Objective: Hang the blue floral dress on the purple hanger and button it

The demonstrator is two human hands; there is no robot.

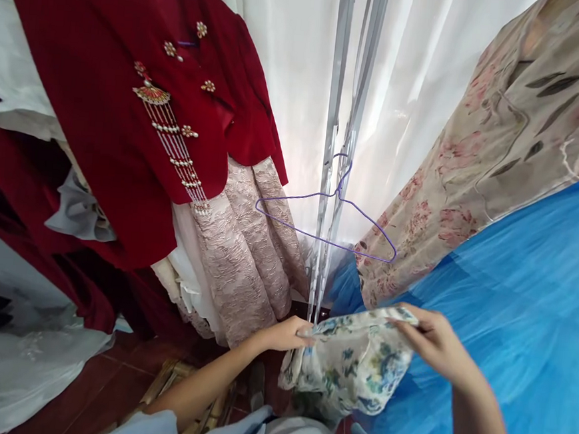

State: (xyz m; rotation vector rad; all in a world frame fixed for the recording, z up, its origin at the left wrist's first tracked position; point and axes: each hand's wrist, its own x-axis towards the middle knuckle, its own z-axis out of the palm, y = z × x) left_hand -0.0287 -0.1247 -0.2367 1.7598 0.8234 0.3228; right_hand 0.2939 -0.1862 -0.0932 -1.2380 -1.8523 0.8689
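And it's L hand (291,334) and R hand (433,337), each grip pinched closed on an end of the floral cloth's (352,369) top edge, cloth mid-air, lower than the purple hanger (338,192), w/ even tension btwn 'em best for a flat, uncreased edge.

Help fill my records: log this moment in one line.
left hand: holds white blue-floral cloth | right hand: holds same cloth | purple triangular wire hanger: hanging

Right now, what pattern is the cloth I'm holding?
The cloth has blue and green florals on cream, in the head view.
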